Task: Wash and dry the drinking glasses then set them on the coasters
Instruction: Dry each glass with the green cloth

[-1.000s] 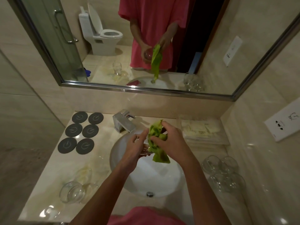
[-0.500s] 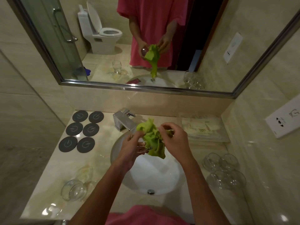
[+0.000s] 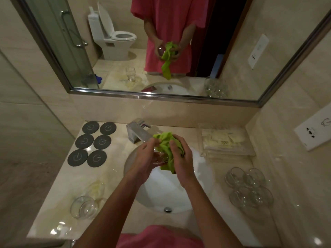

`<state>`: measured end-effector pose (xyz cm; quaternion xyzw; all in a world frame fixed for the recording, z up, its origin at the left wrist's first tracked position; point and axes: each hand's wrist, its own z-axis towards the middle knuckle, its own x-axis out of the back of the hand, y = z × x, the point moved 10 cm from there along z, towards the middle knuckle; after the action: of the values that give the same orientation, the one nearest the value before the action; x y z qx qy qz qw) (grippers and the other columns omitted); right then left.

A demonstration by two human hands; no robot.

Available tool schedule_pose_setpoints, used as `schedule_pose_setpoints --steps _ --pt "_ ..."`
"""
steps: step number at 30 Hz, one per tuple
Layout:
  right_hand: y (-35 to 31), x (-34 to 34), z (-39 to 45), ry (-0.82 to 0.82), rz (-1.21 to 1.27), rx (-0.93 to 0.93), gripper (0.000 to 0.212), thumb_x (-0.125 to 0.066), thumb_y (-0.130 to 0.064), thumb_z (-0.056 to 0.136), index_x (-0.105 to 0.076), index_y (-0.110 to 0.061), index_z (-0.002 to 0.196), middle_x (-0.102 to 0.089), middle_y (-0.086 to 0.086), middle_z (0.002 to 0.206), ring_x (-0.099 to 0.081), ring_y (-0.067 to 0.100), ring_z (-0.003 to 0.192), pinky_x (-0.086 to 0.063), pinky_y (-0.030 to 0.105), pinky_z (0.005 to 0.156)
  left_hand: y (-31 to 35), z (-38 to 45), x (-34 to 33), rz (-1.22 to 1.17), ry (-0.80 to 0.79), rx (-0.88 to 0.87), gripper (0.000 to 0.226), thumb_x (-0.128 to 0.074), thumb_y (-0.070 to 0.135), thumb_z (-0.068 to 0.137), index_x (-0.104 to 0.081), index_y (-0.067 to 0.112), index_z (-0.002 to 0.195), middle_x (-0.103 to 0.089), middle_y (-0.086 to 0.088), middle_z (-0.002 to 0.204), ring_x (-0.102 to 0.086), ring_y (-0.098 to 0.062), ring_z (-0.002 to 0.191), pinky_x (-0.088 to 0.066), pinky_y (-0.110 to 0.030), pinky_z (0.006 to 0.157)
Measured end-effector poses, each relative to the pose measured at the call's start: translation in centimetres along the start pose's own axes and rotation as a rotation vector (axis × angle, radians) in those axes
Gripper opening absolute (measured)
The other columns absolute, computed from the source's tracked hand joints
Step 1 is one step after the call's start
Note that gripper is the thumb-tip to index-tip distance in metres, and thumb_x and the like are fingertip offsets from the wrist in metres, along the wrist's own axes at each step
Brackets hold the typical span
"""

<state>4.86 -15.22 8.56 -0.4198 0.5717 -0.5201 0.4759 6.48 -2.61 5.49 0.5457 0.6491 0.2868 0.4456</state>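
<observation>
Holding a glass over the sink, the left hand grips it while the right hand squeezes a green cloth (six coasters sit far left on the table).

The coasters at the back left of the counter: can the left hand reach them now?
Probably not yet. The left hand holds a glass over the sink while the right hand rubs it with the green cloth. The path to the coasters looks free.
</observation>
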Motion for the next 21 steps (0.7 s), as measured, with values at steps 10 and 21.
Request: schedule_pose_setpoints --steps 10,21 --pt "0.7 0.1 0.3 0.18 0.031 -0.155 0.017 -0.075 -0.033 0.089 -0.065 -0.031 0.103 -0.069 -0.004 0.101 -0.067 0.016 0.096 -0.06 0.038 0.083 3.5 -1.9 -0.3 0.521 0.217 -0.333 0.033 -0.026 0.034 0.107 -0.054 0.018 0.097 -0.057 0.003 0.093 -0.057 -0.016 0.086 -0.045 -0.015 0.065" --pt "-0.7 -0.2 1.1 0.19 -0.036 -0.229 0.019 -0.075 -0.041 0.086 -0.067 -0.024 0.093 -0.071 0.001 0.093 -0.068 0.018 0.09 -0.06 0.038 0.08 5.8 -4.3 -1.1 0.594 0.229 -0.831 0.028 -0.031 0.042 0.097 -0.045 0.02 0.107 -0.054 -0.001 0.097 -0.053 -0.007 0.082 -0.039 -0.009 0.069"
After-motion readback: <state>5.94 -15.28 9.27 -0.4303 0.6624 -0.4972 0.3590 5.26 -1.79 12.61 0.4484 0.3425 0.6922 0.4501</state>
